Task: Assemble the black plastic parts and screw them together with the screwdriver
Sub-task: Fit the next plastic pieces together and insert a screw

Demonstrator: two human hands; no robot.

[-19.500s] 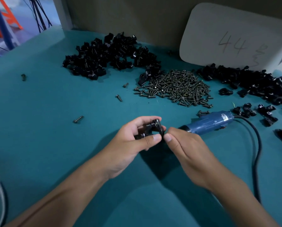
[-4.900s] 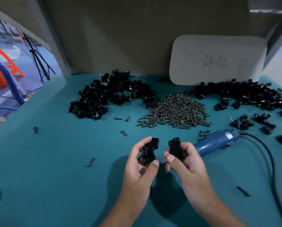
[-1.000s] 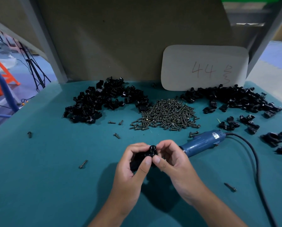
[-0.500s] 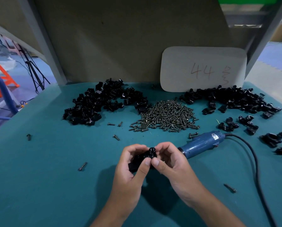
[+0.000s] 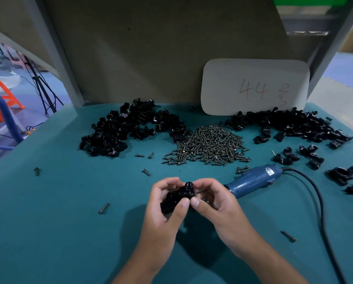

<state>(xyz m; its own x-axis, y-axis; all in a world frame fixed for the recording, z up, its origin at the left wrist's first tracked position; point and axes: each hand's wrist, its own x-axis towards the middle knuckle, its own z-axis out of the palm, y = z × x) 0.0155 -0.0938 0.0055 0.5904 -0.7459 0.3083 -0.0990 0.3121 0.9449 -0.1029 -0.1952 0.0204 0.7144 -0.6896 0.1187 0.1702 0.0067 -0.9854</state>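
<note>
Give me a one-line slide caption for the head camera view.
Both hands hold black plastic parts together; screwdriver lies beside the screw pile.

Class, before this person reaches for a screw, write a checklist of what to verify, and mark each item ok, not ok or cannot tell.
1. Both hands hold the black parts: left hand and right hand grip the black plastic parts: ok.
2. Parts fully seated together: cannot tell.
3. Screw already in the parts: cannot tell.
4. Screws near: screw pile lies beyond the hands: ok.
5. Screwdriver near: blue screwdriver lies beside the right hand: ok.
</note>
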